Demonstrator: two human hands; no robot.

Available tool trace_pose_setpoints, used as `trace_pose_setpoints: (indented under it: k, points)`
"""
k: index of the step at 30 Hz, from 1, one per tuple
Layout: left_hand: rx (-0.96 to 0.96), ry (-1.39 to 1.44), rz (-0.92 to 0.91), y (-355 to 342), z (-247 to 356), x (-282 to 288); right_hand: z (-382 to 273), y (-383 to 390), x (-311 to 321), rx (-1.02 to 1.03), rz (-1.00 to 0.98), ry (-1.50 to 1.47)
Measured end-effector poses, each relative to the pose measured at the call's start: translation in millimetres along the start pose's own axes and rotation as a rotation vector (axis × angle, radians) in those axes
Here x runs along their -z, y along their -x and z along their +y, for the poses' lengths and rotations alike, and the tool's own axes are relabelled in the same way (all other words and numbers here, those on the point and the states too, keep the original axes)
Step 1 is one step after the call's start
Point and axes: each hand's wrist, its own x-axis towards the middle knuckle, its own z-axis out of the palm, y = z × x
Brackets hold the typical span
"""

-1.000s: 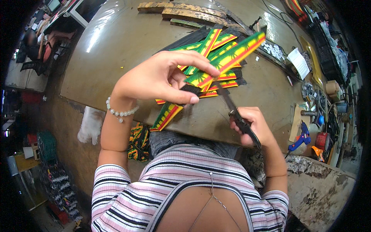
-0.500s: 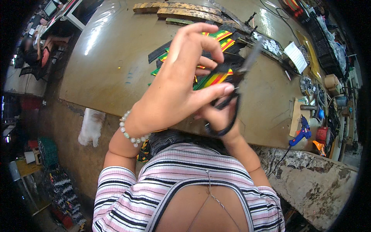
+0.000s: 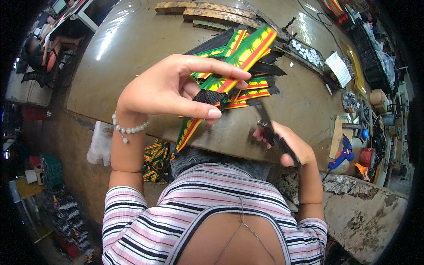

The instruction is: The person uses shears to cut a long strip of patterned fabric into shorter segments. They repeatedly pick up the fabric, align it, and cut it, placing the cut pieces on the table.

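Note:
My left hand (image 3: 163,88) pinches a green, yellow and red printed strap (image 3: 245,57), with black webbing (image 3: 208,98) between thumb and fingers; the strap's long end points away to the upper right and a shorter end hangs below. Behind it lies a loose pile of similar printed and black strips (image 3: 260,92) on the worn table (image 3: 97,79). My right hand (image 3: 293,148), lower and to the right, grips black-handled scissors (image 3: 278,141), their dark blades (image 3: 264,112) angled up toward the pile, apart from the strap. A bundle of printed straps (image 3: 154,161) sits below the table's front edge.
Wooden bars (image 3: 207,13) lie at the back. Along the right are a white sheet (image 3: 338,68), a blue glue gun (image 3: 342,157), tape rolls and dark trays. A white furry cloth (image 3: 98,143) is below the left edge. Another person (image 3: 39,55) sits at far left.
Half a second ago my hands were together with the scissors raised beside the strap. Now the right hand has moved down and rightward with the scissors, and the left hand has lowered and turned, showing the printed side.

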Motion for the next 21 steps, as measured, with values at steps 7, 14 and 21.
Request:
trace_pose_setpoints:
  k: [7,14,21]
  points:
    - [0.096,0.018,-0.26,-20,-14,-6,-12,-8,16,0.044,-0.176,0.368]
    - [0.1,0.017,-0.344,-19,-18,0,-24,-18,26,0.016,-0.316,0.305]
    - [0.1,-0.008,-0.298,-18,-25,3,-26,-20,20,0.017,-0.179,0.252]
